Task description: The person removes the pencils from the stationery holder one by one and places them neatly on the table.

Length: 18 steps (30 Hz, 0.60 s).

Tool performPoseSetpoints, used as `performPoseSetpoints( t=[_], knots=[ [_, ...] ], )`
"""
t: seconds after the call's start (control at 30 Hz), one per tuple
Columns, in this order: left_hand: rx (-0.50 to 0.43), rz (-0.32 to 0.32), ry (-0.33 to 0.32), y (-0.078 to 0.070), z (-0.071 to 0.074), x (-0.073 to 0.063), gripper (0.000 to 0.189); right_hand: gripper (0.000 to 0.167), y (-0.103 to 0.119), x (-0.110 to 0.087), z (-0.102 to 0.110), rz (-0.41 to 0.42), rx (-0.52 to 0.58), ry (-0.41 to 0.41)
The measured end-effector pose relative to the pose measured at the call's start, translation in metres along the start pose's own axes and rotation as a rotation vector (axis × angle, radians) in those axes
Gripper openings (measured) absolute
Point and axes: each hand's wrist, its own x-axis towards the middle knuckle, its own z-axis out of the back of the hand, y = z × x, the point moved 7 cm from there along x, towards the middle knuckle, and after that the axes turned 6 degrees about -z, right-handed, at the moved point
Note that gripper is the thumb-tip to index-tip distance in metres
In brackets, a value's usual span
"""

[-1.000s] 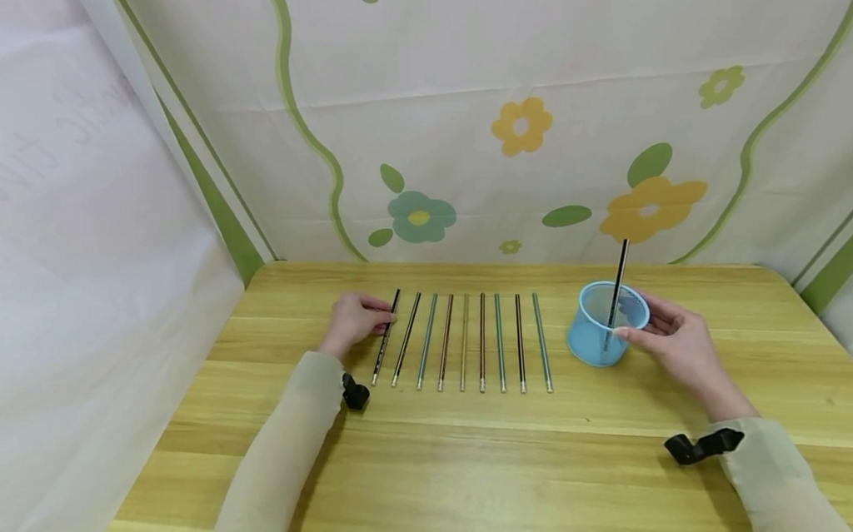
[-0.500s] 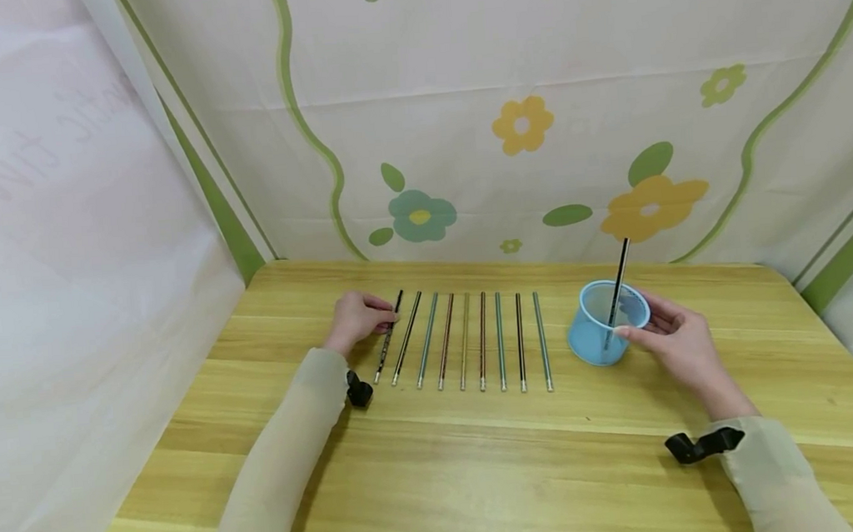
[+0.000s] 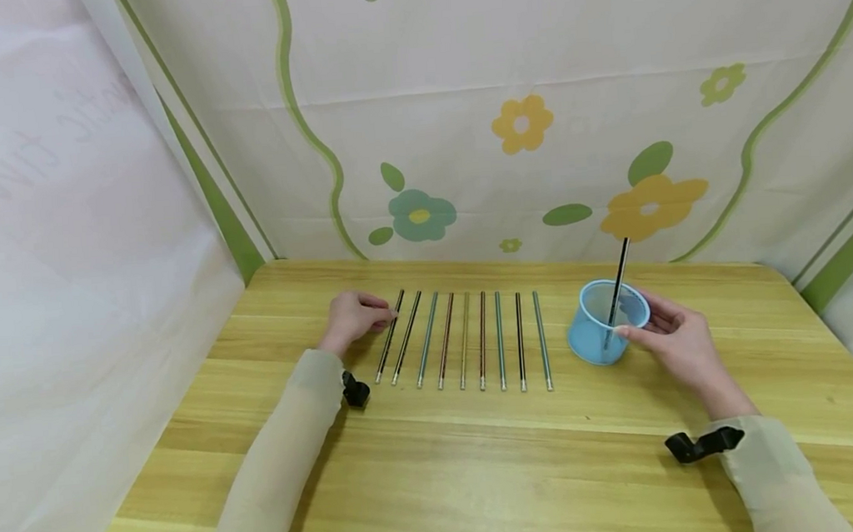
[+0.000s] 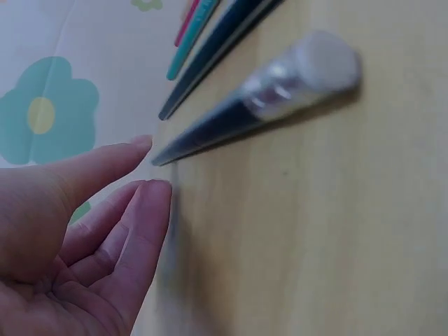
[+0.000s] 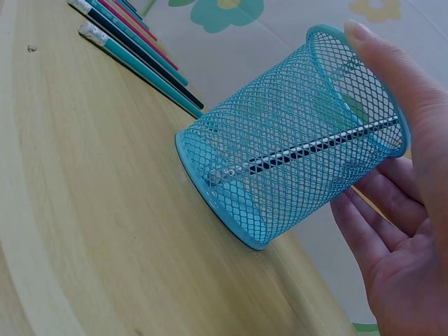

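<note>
On the tabletop lie several pencils in a row, eraser ends toward me. At the row's left end is a black pencil [image 3: 385, 353]. My left hand [image 3: 355, 317] is beside this pencil's far half. In the left wrist view, thumb and fingertips stand apart close to the black pencil [image 4: 217, 129], with nothing between them. My right hand [image 3: 677, 346] holds a blue mesh pencil cup [image 3: 598, 338] by its rim, thumb at the near side and fingers behind. Inside the cup leans a black striped pencil [image 5: 315, 145], eraser end down.
The other pencils, such as the yellow one [image 3: 466, 338] and the teal one at the right end [image 3: 542, 340], lie spaced apart. A flowered cloth [image 3: 461, 130] hangs behind the wooden table [image 3: 443, 482]. Another cloth [image 3: 79, 243] hangs at the left.
My left hand has shifted the leftmost black pencil slightly right toward its neighbour, then loosened its fingers and drawn back a little left. My right hand and the cup have stayed in place.
</note>
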Motion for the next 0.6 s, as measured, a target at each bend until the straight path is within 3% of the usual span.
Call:
performPoseSetpoints(
  t=[0.13, 0.3, 0.6],
  knots=[
    [-0.001, -0.016, -0.025, -0.006, 0.006, -0.001, 0.031, 0.07, 0.0, 0.0, 0.0, -0.003, -0.001, 0.001],
    [-0.072, -0.063, -0.052, -0.024, 0.009, -0.003, 0.034, 0.07, -0.001, 0.0, 0.0, -0.003, 0.0, -0.002],
    [-0.098, -0.198, -0.016, -0.065, -0.008, -0.011, 0.033, 0.07, -0.001, 0.0, 0.0, -0.002, 0.004, 0.001]
  ],
)
